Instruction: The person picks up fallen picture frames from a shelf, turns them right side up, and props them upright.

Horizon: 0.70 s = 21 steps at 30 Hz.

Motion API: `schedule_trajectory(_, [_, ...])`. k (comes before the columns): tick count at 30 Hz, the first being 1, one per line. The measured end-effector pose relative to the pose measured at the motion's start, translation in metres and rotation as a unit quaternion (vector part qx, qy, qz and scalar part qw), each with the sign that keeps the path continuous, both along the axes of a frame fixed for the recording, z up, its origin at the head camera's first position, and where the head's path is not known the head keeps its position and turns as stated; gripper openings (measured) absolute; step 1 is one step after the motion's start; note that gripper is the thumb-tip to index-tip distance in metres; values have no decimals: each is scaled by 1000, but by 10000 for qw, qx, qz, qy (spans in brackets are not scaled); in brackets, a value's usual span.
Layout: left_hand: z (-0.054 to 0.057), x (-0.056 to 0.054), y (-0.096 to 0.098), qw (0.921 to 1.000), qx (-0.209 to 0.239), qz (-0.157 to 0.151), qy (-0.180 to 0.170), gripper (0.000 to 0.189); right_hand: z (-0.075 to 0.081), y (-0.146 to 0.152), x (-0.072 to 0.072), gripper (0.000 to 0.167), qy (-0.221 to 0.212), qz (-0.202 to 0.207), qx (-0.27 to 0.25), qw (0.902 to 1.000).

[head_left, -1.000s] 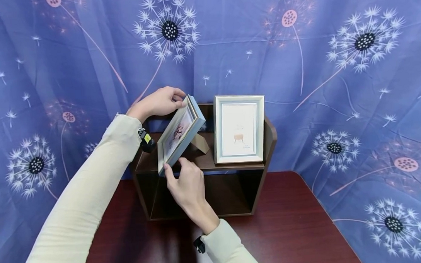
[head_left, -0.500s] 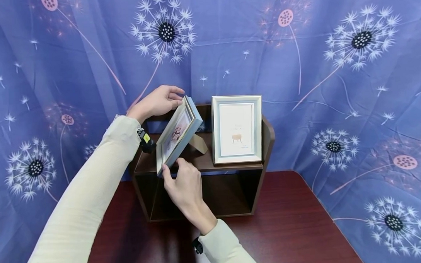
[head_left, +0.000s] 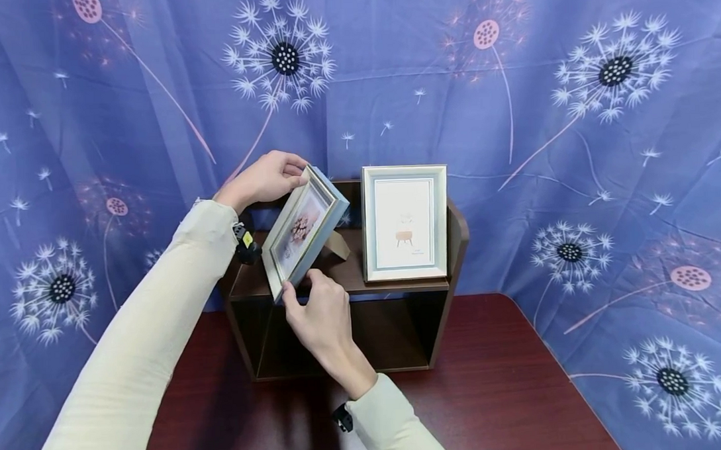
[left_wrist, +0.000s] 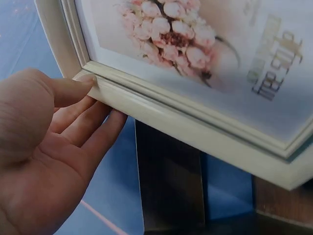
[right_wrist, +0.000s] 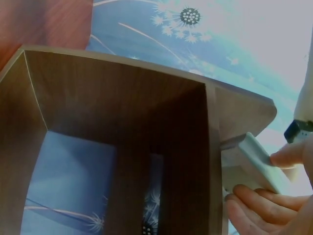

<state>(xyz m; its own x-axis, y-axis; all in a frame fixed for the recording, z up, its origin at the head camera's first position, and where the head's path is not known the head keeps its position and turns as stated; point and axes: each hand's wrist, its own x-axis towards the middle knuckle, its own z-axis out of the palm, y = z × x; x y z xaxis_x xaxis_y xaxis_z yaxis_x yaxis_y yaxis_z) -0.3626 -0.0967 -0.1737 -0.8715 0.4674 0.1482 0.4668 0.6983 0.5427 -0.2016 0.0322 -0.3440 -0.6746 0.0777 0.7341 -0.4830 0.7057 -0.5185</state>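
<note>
Tilted and turned at an angle, a picture frame with a pink flower print is over the left part of the shelf's upper board. My left hand pinches its top corner, thumb on the cream front border and fingers behind, plain in the left wrist view. Low on the frame, my right hand grips the bottom edge, with the thumb in front and the fingers underneath. A cardboard stand leg shows behind it. In the right wrist view only the frame's pale side shows between thumb and fingers.
A second picture frame, with a small stool print, stands upright on the right of the same board. The brown two-tier shelf sits on a dark red table. Behind hangs a blue dandelion curtain.
The held frame has turned slightly, so more of its print faces the head camera. My left hand has shifted a little left with its top corner; my right hand keeps its grip low down.
</note>
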Motion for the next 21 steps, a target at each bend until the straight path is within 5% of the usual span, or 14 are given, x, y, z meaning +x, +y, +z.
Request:
schedule_trajectory(5, [3,0,-10,9998,54,173,-40,49,3,4,-1,18,-157,91,-155,9997])
schedule_trajectory(21, [14,10,-48,9891,729,539,-1163,56,9,27,-8,26,-520,299,-698,9958])
